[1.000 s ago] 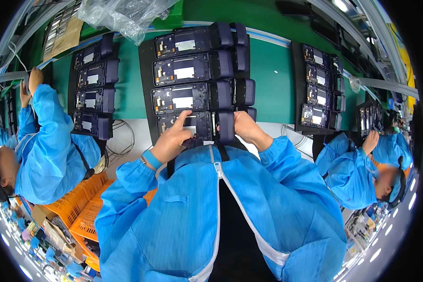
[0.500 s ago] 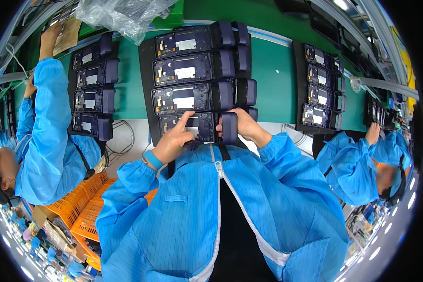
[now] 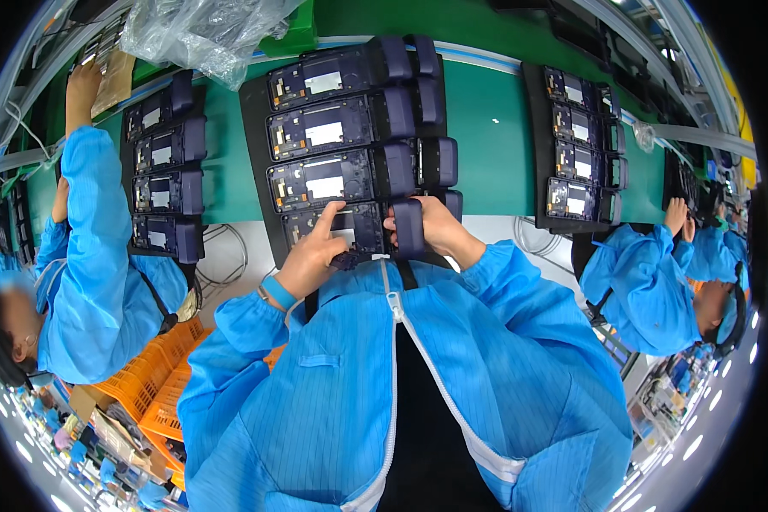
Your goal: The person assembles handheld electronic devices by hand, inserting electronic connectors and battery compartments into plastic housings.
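Note:
Several dark purple handheld device housings, their insides showing with white rectangles, lie in a column on a black tray (image 3: 255, 119). Both hands are at the nearest device housing (image 3: 363, 220). My right hand (image 3: 442, 229) is closed round its raised purple end, fingertips showing in the gap on the inner side. My left hand (image 3: 314, 254), with a blue wristband, lies over its left part. The left index finger stretches along the housing and the other fingers are curled. A small dark knobby piece (image 3: 344, 259) shows beneath the left thumb; its kind is unclear.
On the green bench (image 3: 493, 162), similar housings stand on a left tray (image 3: 128, 141) and a right tray (image 3: 535, 145). Clear plastic bags (image 3: 200, 38) lie at the back. Co-workers in blue sit on either side. Orange crates (image 3: 149, 384) stand at lower left.
The view has shifted slightly, so my tray appears a little further left. My hands keep nearly the same hold. Both hands of the right-hand co-worker now show.

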`<state>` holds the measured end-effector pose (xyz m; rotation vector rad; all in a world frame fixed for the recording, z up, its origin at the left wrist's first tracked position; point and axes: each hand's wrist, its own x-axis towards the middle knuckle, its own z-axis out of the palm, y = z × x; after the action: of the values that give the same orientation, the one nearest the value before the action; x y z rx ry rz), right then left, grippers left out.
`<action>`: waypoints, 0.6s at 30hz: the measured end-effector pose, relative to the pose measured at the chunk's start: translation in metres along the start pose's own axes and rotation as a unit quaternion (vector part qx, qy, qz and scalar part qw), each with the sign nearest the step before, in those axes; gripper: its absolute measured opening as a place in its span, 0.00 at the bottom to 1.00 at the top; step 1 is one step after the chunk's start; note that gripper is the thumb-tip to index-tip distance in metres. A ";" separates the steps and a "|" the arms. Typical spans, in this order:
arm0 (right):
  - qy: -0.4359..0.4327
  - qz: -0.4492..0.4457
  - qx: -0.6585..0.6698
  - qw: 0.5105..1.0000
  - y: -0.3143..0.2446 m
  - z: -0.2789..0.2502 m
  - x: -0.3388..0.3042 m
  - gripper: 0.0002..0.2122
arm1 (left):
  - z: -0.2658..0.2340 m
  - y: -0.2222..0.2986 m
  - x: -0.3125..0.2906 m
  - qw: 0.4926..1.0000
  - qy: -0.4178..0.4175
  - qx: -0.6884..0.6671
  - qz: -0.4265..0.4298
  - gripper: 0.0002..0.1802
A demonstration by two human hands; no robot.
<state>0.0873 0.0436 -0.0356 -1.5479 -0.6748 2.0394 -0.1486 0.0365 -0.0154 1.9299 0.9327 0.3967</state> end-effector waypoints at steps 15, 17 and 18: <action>0.003 -0.087 -0.063 0.994 0.038 -0.024 -0.018 0.07 | 0.007 0.002 0.005 1.000 0.001 0.020 0.013 0.10; 0.018 -0.110 -0.073 0.991 0.051 -0.030 -0.046 0.09 | 0.011 0.001 0.005 0.999 0.003 0.028 0.019 0.10; 0.034 -0.090 -0.072 0.993 0.052 -0.033 -0.064 0.11 | 0.013 0.000 0.005 0.999 0.007 0.048 0.016 0.10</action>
<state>0.1296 -0.0344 -0.0306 -1.5671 -0.9166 1.8317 -0.1377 0.0319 -0.0225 2.0343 0.9458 0.3922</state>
